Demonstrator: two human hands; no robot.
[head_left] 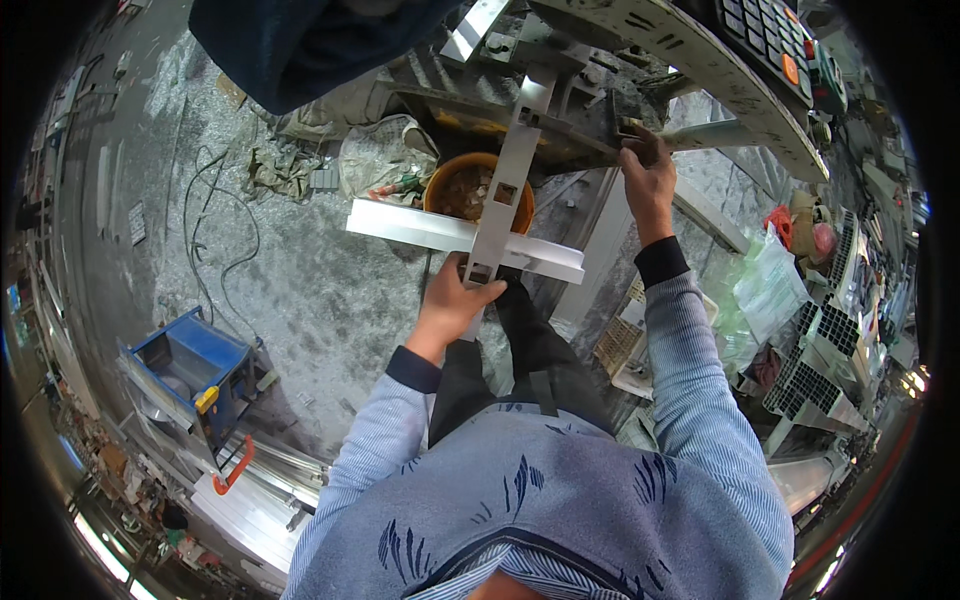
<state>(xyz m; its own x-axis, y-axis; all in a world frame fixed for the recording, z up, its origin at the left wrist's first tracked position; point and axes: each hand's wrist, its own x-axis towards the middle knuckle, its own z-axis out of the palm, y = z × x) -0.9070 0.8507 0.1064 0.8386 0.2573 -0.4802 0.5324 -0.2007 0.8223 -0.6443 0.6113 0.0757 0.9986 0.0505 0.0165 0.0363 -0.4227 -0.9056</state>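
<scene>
My left hand [450,305] is closed round the near end of a silver metal profile [511,165] that has several cut-outs along it. The profile's far end rests in the metal machine [590,75] in front of me. Crosswise beneath the profile runs a wide, pale metal bar [410,225]. Over to the right, my right hand [650,185] is raised beside the machine, its fingers curled at a dark part there. What those fingers grip is too small and shadowed to name. Below the profile stands an orange bucket [433,195] with scraps in it.
A control panel with keys [765,45] juts in at the upper right. On the left stand a blue metal stand [205,350] and a loose cable [245,235] on the floor. Crates [622,340] and plastic sheeting [765,290] lie at right. Dark cloth [290,50] hangs at the top.
</scene>
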